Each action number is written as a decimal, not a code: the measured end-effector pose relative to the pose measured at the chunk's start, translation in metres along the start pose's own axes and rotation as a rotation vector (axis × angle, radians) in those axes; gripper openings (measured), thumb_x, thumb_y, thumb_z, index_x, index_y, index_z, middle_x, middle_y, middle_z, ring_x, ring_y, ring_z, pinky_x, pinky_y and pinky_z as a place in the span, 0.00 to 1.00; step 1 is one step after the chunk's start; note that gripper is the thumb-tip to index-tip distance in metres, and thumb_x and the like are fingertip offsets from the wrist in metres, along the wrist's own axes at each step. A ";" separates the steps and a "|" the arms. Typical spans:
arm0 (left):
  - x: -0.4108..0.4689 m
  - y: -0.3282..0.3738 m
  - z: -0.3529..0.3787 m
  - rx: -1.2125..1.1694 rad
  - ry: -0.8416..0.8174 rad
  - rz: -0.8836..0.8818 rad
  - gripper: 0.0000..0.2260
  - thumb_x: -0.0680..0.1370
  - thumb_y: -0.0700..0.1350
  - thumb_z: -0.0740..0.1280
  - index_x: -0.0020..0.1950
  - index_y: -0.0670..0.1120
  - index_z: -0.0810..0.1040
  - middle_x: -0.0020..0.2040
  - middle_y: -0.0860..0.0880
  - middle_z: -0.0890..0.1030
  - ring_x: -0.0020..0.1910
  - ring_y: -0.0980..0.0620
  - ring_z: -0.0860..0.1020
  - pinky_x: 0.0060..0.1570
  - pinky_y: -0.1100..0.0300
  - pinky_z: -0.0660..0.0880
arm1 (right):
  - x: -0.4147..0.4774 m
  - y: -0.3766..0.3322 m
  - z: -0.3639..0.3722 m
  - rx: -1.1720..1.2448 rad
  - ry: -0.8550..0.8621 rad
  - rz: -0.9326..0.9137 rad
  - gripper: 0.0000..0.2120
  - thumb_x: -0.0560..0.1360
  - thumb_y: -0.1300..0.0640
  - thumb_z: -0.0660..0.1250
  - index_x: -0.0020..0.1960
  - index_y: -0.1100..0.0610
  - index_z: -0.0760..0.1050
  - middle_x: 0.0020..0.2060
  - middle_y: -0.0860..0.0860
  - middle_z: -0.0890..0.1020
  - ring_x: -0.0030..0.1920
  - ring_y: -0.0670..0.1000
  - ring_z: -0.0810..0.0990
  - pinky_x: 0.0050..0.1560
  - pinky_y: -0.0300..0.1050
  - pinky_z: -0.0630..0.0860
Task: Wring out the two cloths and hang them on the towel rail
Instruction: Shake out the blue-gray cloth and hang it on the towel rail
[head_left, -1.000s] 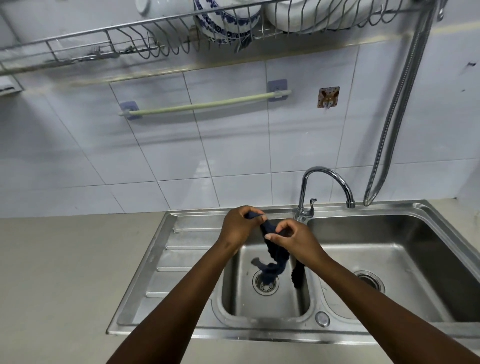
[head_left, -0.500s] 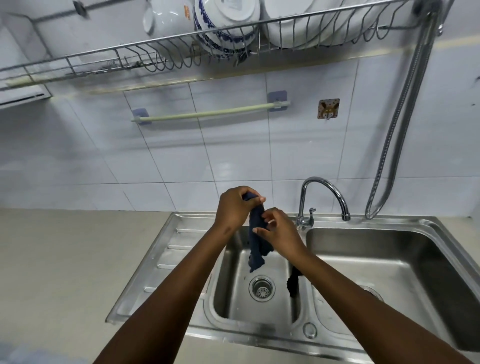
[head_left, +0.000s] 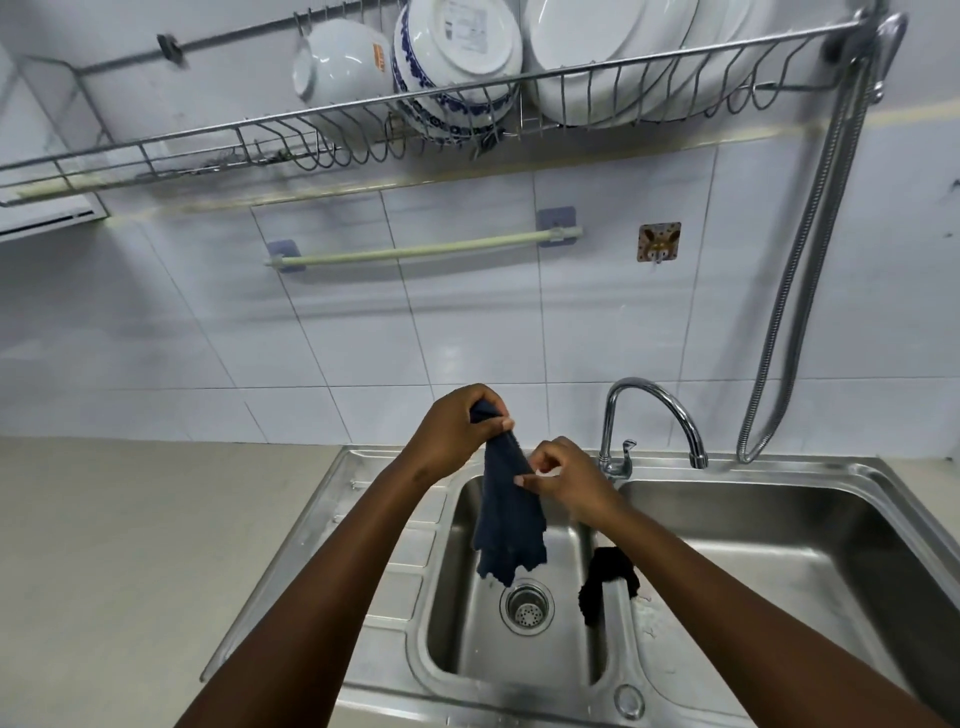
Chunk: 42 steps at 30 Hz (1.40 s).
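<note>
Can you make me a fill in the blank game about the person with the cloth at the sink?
1. The left hand holds up a dark ____ cloth over the sink.
2. The black cloth lies over the ____ between the two basins.
3. The towel rail on the wall has ____ cloths on it.
4. The right hand pinches the cloth's ____ edge.

Missing words: blue; divider; no; right

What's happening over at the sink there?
A person holds a dark blue cloth up over the small left basin of the steel sink, the left hand gripping its top and the right hand pinching its edge. A black cloth lies draped over the basin divider. The pale green towel rail is bare.
</note>
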<state>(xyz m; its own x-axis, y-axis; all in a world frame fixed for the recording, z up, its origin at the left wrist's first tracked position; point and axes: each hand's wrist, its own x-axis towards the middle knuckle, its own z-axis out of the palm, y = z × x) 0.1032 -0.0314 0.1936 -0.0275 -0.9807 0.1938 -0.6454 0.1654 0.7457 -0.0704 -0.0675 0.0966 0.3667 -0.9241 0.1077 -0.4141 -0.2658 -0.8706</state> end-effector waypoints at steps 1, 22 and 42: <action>0.000 -0.002 -0.003 0.006 -0.037 0.005 0.05 0.73 0.43 0.73 0.45 0.47 0.78 0.43 0.52 0.82 0.44 0.57 0.80 0.41 0.69 0.73 | 0.001 -0.001 -0.002 0.025 0.010 -0.009 0.13 0.68 0.56 0.74 0.34 0.49 0.70 0.36 0.48 0.73 0.38 0.49 0.73 0.39 0.44 0.68; 0.002 -0.068 -0.068 0.331 -0.165 0.049 0.04 0.76 0.45 0.67 0.42 0.49 0.78 0.45 0.52 0.78 0.46 0.55 0.76 0.46 0.63 0.70 | 0.007 -0.023 -0.051 -0.302 -0.280 0.068 0.12 0.67 0.47 0.75 0.32 0.49 0.74 0.26 0.41 0.75 0.29 0.40 0.70 0.33 0.37 0.65; 0.008 -0.080 -0.095 0.666 0.017 -0.057 0.04 0.73 0.46 0.67 0.41 0.52 0.81 0.40 0.51 0.83 0.40 0.49 0.80 0.37 0.60 0.72 | 0.013 -0.065 -0.074 -0.852 -0.068 0.039 0.15 0.72 0.53 0.68 0.31 0.49 0.67 0.29 0.43 0.71 0.38 0.52 0.74 0.34 0.45 0.66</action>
<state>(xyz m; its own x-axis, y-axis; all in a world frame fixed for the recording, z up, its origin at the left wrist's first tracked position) 0.2274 -0.0430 0.1964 0.0291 -0.9832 0.1802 -0.9791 0.0082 0.2031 -0.1005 -0.0827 0.1900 0.3775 -0.9254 0.0325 -0.9022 -0.3755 -0.2122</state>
